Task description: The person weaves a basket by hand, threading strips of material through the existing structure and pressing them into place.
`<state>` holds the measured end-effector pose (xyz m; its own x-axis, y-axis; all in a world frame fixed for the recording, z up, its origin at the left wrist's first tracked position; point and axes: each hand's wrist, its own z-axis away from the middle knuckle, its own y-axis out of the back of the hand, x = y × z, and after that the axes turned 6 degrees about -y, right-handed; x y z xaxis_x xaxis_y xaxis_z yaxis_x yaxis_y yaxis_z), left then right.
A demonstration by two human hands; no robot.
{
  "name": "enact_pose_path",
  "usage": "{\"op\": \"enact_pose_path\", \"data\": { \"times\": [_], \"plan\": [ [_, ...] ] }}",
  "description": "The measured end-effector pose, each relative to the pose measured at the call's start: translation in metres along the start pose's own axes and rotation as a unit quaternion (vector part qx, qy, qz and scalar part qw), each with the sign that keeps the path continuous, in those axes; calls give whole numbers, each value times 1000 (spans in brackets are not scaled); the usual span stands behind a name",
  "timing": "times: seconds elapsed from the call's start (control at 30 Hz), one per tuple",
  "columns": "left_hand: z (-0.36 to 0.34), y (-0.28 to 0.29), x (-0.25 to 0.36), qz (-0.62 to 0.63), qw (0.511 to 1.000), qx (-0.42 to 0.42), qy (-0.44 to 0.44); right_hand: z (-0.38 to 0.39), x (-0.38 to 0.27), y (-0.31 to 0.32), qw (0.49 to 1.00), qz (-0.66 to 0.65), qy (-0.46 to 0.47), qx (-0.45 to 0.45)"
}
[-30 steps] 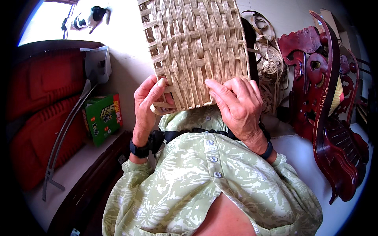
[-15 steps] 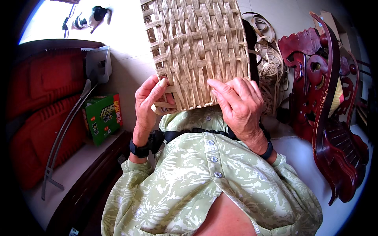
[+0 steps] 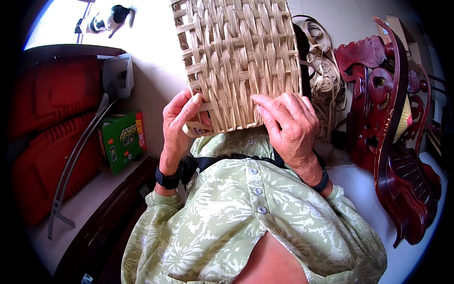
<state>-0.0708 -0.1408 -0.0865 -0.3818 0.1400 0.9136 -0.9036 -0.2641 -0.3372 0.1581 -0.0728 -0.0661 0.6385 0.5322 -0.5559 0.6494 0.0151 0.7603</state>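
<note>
A tan woven basket [image 3: 241, 61] of flat fibre strips rests against my lap, its slatted face turned up toward me. My left hand [image 3: 182, 116] grips its near left corner, the thumb on top and the fingers reaching through a gap in the weave. At the near right part, my right hand [image 3: 288, 118] is closed, with thumb and forefinger pinched at the weave by a strip. The other right fingers curl over the basket's right edge. What lies under the basket is hidden.
Loose coils of tan strip [image 3: 324, 78] lie on the floor to the right, beside a dark red carved wooden chair [image 3: 390, 132]. On the left are red cushions [image 3: 61, 90], a green box [image 3: 124, 142] and a grey metal-legged object [image 3: 78, 163]. A black-and-white dog [image 3: 106, 21] lies farther off.
The basket and both hands have shifted very slightly in view. My grip on the basket stays the same.
</note>
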Motion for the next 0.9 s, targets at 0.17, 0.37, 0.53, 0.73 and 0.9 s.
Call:
{"op": "enact_pose_path", "data": {
  "times": [0.17, 0.37, 0.53, 0.73, 0.9],
  "plan": [
    [1, -2, 0, -8, 1000, 11, -5, 1, -1, 0, 1000, -1, -1, 4],
    [-2, 0, 18, -109, 993, -21, 29, 3, 2, -1, 1000, 3, -3, 4],
    [-8, 12, 38, -237, 970, -1, 56, 2, 1, -2, 1000, 8, -2, 3],
    [-34, 29, 30, -235, 967, -46, -83, 7, 1, -2, 1000, 17, -7, 8],
    [-61, 39, 37, -226, 955, -103, -165, 6, 0, -3, 1000, 19, 4, 18]
  ]
}}
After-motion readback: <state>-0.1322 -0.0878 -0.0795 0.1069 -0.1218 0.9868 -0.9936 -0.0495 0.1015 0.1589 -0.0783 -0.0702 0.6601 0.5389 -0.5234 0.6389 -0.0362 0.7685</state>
